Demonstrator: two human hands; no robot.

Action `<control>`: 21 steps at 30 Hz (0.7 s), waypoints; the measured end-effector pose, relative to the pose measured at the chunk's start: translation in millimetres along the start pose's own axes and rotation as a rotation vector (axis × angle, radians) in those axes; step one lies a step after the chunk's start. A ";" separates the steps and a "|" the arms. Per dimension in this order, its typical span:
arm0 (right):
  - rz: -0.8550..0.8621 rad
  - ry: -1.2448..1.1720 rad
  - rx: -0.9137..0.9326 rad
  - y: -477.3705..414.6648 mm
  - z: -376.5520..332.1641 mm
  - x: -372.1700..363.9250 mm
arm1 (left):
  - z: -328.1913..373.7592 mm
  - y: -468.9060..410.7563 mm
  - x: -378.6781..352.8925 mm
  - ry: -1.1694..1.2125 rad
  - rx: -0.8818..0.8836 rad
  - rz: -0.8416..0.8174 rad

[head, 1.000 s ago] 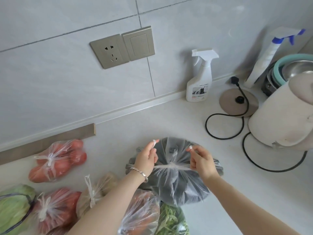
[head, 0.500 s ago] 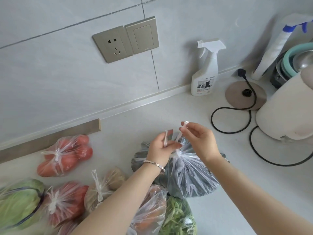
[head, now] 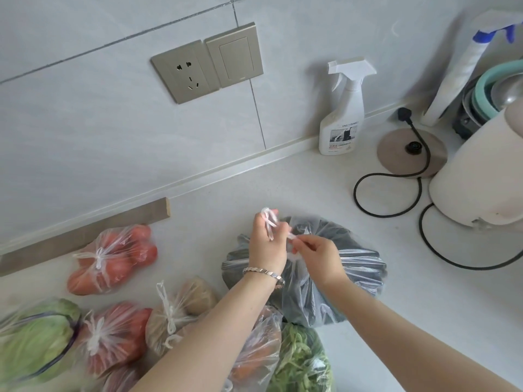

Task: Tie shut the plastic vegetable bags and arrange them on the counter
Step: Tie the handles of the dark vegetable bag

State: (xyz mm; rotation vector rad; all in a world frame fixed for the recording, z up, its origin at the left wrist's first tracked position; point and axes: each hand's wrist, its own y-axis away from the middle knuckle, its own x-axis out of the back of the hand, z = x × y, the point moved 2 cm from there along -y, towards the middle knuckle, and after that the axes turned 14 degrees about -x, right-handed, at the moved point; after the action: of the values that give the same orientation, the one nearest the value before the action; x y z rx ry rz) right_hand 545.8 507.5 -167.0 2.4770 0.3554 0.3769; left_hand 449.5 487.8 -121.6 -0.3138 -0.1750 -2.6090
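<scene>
Several veggie bags are sitting on a pale surface (head: 325, 193) that meets a grey tiled wall (head: 85, 123). The biggest thing on it is a white kettle (head: 481, 171) at the right edge. Next in size is the bag being worked on, a clear plastic bag of dark vegetables (head: 348, 250). It sits mid-surface near the front, and honestly I can't tell what's inside.

Far left there's a cabbage bag (head: 34, 340). There are two tomato bags, both knotted: the back tomato bag (head: 113, 258) lies by a wooden strip (head: 85, 233) and the front tomato bag (head: 113, 335) is right beside the cabbage. A knotted potato bag (head: 184, 309) is between the tomatoes and the dark bag. A carrot bag (head: 254, 357) and a bag of green beans (head: 300, 360) press up against the dark bag's near side. The carrots are partly hidden by the left forearm.

Back by the wall stand a white spray bottle (head: 341, 120) and a round kettle base (head: 396, 151) whose black cord (head: 418, 193) loops around. There's a socket (head: 184, 72) with a switch (head: 235, 55) on the tiles.

Both hands are over the top of the dark bag, close together. The left grip (head: 266, 244) is curled round one twisted handle (head: 268, 222), which pokes up past the fingers. The right grip (head: 319, 258) pinches the other handle (head: 293, 237) between thumb and fingertips. There's a silver bracelet (head: 263, 271) on the left wrist.
</scene>
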 end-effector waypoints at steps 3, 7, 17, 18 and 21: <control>0.021 -0.139 -0.193 -6.1 0.3 -6.9 | 15.9 -2.8 -1.1 -0.129 -0.010 0.050; 0.108 -0.281 -0.336 -8.5 2.0 -11.8 | 27.3 -2.9 -2.6 -0.116 0.136 0.147; -0.158 -0.028 0.080 7.5 4.3 -11.7 | 30.9 -20.7 -12.5 0.062 0.077 -0.225; -0.149 -0.012 0.080 6.3 4.5 -11.3 | 26.7 -22.1 -14.4 0.083 0.107 -0.274; -0.068 -0.017 0.052 3.8 0.3 -13.1 | 15.6 -22.5 -15.3 0.028 0.114 -0.415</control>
State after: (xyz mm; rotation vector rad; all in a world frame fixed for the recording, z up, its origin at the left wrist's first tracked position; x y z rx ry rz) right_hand 534.4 500.0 -167.4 2.5099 0.4467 0.3226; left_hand 454.2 517.3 -111.9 -0.2186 -0.4168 -2.9943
